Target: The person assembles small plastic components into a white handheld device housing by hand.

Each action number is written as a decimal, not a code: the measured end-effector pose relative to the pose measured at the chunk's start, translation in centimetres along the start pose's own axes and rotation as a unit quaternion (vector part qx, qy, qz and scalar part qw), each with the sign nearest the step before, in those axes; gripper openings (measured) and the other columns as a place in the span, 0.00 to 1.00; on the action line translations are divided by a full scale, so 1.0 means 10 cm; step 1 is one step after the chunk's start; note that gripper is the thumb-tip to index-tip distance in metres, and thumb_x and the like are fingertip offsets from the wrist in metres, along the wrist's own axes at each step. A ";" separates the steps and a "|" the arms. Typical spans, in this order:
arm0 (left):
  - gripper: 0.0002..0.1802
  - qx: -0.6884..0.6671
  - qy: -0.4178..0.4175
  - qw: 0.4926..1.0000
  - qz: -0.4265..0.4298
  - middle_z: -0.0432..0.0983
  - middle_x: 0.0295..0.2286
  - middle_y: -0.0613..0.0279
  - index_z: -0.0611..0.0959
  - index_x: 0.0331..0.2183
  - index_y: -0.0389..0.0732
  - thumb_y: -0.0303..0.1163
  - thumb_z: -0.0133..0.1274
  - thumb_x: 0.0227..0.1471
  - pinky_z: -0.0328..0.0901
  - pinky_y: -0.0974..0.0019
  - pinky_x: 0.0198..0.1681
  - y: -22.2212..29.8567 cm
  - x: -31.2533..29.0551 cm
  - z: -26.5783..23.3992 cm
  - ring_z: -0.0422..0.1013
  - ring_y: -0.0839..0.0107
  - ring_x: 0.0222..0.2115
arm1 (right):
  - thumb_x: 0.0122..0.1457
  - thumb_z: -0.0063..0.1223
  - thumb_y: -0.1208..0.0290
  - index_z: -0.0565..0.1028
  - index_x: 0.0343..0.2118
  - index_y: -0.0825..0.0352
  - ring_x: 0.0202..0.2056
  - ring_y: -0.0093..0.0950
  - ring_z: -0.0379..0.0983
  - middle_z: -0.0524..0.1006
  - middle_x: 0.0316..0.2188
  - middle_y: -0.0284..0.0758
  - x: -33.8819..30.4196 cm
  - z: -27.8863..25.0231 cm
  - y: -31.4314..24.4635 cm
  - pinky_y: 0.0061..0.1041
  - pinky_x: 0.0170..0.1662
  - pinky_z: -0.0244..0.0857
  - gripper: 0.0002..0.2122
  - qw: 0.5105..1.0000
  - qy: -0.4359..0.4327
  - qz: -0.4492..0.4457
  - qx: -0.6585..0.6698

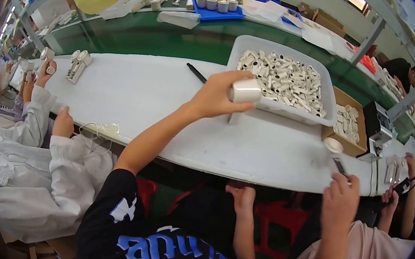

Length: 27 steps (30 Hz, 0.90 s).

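Note:
My left hand (219, 96) reaches out over the white table (164, 142). Its fingers and thumb close round a smooth white rounded plastic housing (246, 91), held near the front of a bin. A thin black pen-like tool (196, 72) lies beside that hand, its other end hidden behind the fingers. Just under the hand a small pale piece (230, 118) shows, too small to name. My right hand (242, 195) rests low at the table's front edge, near my lap. Its fingertips are hidden, so whether it holds anything does not show.
A translucent white bin (292, 114) is full of small white plastic parts. Right of it stand a cardboard box (355, 140) of similar parts and a black-and-silver device (377, 130). Co-workers sit on both sides; the right one's hand (339, 200) grips a white round-headed piece (334, 146).

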<state>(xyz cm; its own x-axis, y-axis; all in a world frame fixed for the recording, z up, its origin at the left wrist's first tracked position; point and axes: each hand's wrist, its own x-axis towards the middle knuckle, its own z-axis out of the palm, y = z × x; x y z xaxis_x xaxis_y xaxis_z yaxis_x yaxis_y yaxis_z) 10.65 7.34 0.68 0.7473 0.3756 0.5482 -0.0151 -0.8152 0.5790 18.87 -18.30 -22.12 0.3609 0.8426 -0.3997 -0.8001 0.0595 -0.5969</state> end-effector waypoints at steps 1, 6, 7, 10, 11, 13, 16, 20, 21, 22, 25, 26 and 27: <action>0.37 -0.089 0.030 0.995 -0.040 0.72 0.45 0.57 0.72 0.55 0.40 0.40 0.67 0.45 0.68 0.64 0.49 0.03 -0.10 0.00 0.72 0.64 0.45 | 0.65 0.48 0.59 0.69 0.55 0.66 0.41 0.25 0.75 0.79 0.39 0.34 -0.14 -0.12 -0.01 0.26 0.44 0.69 0.20 0.974 -0.046 0.065 -0.211; 0.34 -0.434 0.167 0.859 -0.216 0.75 0.41 0.59 0.73 0.54 0.39 0.39 0.66 0.46 0.69 0.64 0.44 0.10 -0.80 0.11 0.74 0.63 0.42 | 0.62 0.55 0.71 0.71 0.51 0.70 0.27 0.16 0.75 0.79 0.25 0.32 -0.94 0.48 -0.35 0.15 0.28 0.66 0.16 0.877 -0.234 0.135 -0.397; 0.33 -0.517 0.198 0.792 -0.257 0.75 0.39 0.60 0.73 0.53 0.39 0.39 0.66 0.47 0.70 0.65 0.43 0.11 -0.90 0.15 0.75 0.64 0.41 | 0.59 0.59 0.74 0.72 0.48 0.70 0.27 0.16 0.75 0.79 0.26 0.32 -1.07 0.62 -0.50 0.16 0.28 0.66 0.15 0.914 -0.211 0.065 -0.341; 0.32 -0.314 0.208 0.867 -0.326 0.78 0.35 0.57 0.74 0.53 0.39 0.45 0.62 0.50 0.70 0.63 0.41 0.12 -1.19 0.14 0.76 0.62 0.38 | 0.53 0.65 0.80 0.75 0.42 0.70 0.27 0.15 0.73 0.79 0.26 0.31 -1.06 0.85 -0.69 0.15 0.28 0.64 0.14 0.941 -0.122 -0.129 -0.288; 0.32 -0.225 0.214 0.888 -0.340 0.79 0.33 0.55 0.75 0.52 0.39 0.48 0.61 0.51 0.70 0.63 0.40 0.14 -1.26 0.07 0.77 0.61 0.37 | 0.52 0.65 0.80 0.75 0.42 0.70 0.27 0.16 0.72 0.79 0.26 0.31 -1.03 1.00 -0.76 0.16 0.28 0.64 0.14 0.907 -0.082 -0.216 -0.352; 0.31 -0.133 0.136 0.889 -0.416 0.79 0.31 0.55 0.76 0.51 0.38 0.50 0.58 0.53 0.69 0.64 0.38 0.20 -1.09 0.08 0.77 0.63 0.35 | 0.51 0.66 0.80 0.75 0.41 0.69 0.27 0.17 0.72 0.78 0.26 0.31 -0.78 0.89 -0.78 0.16 0.29 0.64 0.14 0.880 -0.030 -0.283 -0.381; 0.31 0.030 0.027 0.848 -0.528 0.79 0.26 0.56 0.78 0.49 0.38 0.54 0.53 0.56 0.69 0.67 0.34 0.39 -0.83 -0.21 0.76 0.67 0.31 | 0.49 0.66 0.80 0.76 0.38 0.70 0.28 0.20 0.72 0.78 0.29 0.34 -0.52 1.07 -0.84 0.18 0.30 0.63 0.13 0.770 0.019 -0.429 -0.472; 0.33 0.131 -0.050 0.839 -0.527 0.79 0.22 0.55 0.79 0.48 0.38 0.59 0.47 0.57 0.68 0.64 0.35 0.38 -0.71 -0.22 0.76 0.65 0.28 | 0.49 0.65 0.81 0.77 0.39 0.71 0.30 0.21 0.71 0.77 0.35 0.33 -0.21 1.31 -0.97 0.16 0.37 0.65 0.13 0.703 -0.044 -0.499 -0.505; 0.33 0.091 -0.020 0.855 -0.511 0.79 0.23 0.55 0.79 0.48 0.38 0.58 0.48 0.57 0.68 0.64 0.35 0.34 -0.79 -0.18 0.76 0.64 0.29 | 0.48 0.65 0.81 0.78 0.38 0.70 0.30 0.21 0.71 0.77 0.35 0.33 -0.16 1.35 -1.00 0.16 0.36 0.65 0.13 0.703 -0.047 -0.484 -0.519; 0.32 0.052 0.011 0.867 -0.495 0.80 0.25 0.55 0.78 0.48 0.38 0.57 0.49 0.57 0.68 0.65 0.35 0.30 -0.89 -0.14 0.76 0.63 0.29 | 0.48 0.66 0.81 0.79 0.38 0.70 0.30 0.21 0.72 0.77 0.35 0.33 -0.11 1.39 -1.01 0.17 0.36 0.65 0.13 0.704 -0.053 -0.469 -0.531; 0.32 -0.017 0.090 0.896 -0.435 0.81 0.26 0.55 0.79 0.48 0.39 0.58 0.50 0.56 0.68 0.64 0.35 0.22 -1.14 0.03 0.76 0.62 0.29 | 0.48 0.66 0.80 0.81 0.38 0.68 0.30 0.21 0.72 0.78 0.35 0.32 -0.01 1.54 -1.00 0.17 0.34 0.66 0.12 0.691 -0.075 -0.463 -0.550; 0.33 -0.044 0.137 0.909 -0.392 0.81 0.26 0.54 0.79 0.48 0.40 0.59 0.51 0.55 0.68 0.63 0.34 0.21 -1.22 0.07 0.77 0.61 0.29 | 0.48 0.66 0.80 0.82 0.38 0.68 0.30 0.21 0.72 0.78 0.35 0.32 0.01 1.61 -0.98 0.17 0.33 0.66 0.12 0.680 -0.091 -0.471 -0.554; 0.33 -0.072 0.183 0.917 -0.348 0.81 0.27 0.54 0.79 0.47 0.41 0.60 0.52 0.53 0.68 0.63 0.34 0.22 -1.24 0.08 0.78 0.60 0.29 | 0.49 0.65 0.80 0.82 0.37 0.67 0.30 0.20 0.72 0.78 0.35 0.32 0.04 1.65 -0.96 0.17 0.32 0.66 0.11 0.668 -0.107 -0.478 -0.560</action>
<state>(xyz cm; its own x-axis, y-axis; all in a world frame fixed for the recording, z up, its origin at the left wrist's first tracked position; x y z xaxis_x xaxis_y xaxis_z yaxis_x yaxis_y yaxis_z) 1.89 0.59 -5.32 0.3379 0.9264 0.1664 0.2727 -0.2655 0.9247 18.80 -9.77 -5.07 0.2780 0.7705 0.5736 0.6508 0.2882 -0.7024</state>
